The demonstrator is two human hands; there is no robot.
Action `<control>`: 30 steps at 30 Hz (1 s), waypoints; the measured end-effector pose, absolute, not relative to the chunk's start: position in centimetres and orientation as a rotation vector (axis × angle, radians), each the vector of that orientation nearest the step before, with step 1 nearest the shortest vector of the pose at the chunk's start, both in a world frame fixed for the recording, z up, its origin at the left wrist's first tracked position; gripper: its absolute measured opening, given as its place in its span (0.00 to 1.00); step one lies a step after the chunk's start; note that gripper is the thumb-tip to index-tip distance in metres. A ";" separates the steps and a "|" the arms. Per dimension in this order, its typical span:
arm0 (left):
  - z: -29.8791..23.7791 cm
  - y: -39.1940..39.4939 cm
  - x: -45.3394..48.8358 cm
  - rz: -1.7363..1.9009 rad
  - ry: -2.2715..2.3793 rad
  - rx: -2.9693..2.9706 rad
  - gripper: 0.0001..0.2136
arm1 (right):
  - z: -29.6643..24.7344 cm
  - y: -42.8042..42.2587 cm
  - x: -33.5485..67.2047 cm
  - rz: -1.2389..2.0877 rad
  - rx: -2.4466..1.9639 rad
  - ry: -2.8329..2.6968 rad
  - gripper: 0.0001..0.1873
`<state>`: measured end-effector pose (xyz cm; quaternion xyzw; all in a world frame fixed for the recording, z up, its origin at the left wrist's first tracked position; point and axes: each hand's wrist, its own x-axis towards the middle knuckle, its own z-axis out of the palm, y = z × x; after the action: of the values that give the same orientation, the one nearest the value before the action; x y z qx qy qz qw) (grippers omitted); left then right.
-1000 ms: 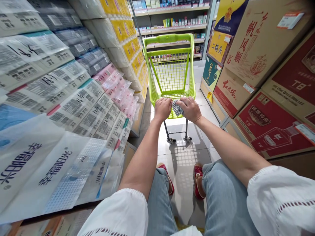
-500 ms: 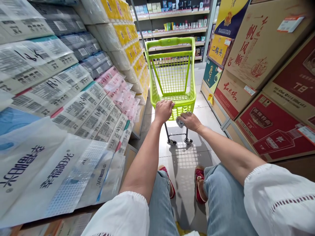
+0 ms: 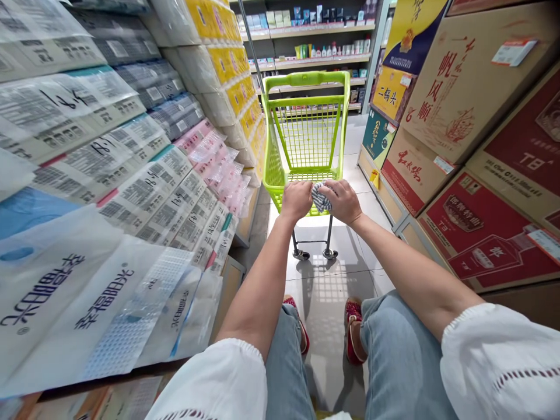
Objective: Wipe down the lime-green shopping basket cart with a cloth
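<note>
A lime-green shopping cart [image 3: 306,134] stands in the aisle ahead of me, its basket showing nothing inside. My left hand [image 3: 296,199] is closed over the near rim of the cart. My right hand [image 3: 343,201] sits beside it on the same rim, closed on a bunched blue-and-white checked cloth [image 3: 321,198] that shows between the two hands. Below, my knees in light jeans and my red shoes [image 3: 353,329] rest on the tiled floor.
Stacked tissue packs [image 3: 131,175] in plastic fill the shelves on the left, close to my left arm. Large cardboard cartons [image 3: 464,146] in red and brown line the right side. Shelves with bottles [image 3: 324,49] cross the aisle's far end.
My right hand dropped below the cart rim half a second ago and is now back on it with the cloth. The cart has shifted slightly to the right in view.
</note>
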<state>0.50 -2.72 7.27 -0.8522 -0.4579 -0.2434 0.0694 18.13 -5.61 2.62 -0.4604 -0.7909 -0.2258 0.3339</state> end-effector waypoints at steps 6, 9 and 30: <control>6.4 -2.1 1.0 -0.765 -1.419 -2.572 0.18 | -1.4 -5.1 17.9 -0.520 -1.264 -2.206 0.19; 6.4 -2.1 0.9 -0.777 -1.423 -2.578 0.19 | -3.3 -5.5 18.2 -0.468 -1.240 -2.395 0.19; 5.8 -1.9 0.2 -0.886 -1.429 -2.573 0.08 | 7.0 -7.0 14.0 -0.443 -1.647 -1.884 0.22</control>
<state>0.15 -1.92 5.77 -0.8366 -0.4646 -0.2881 0.0340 14.02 -6.98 7.02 -0.6191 -0.7082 -0.1664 0.2958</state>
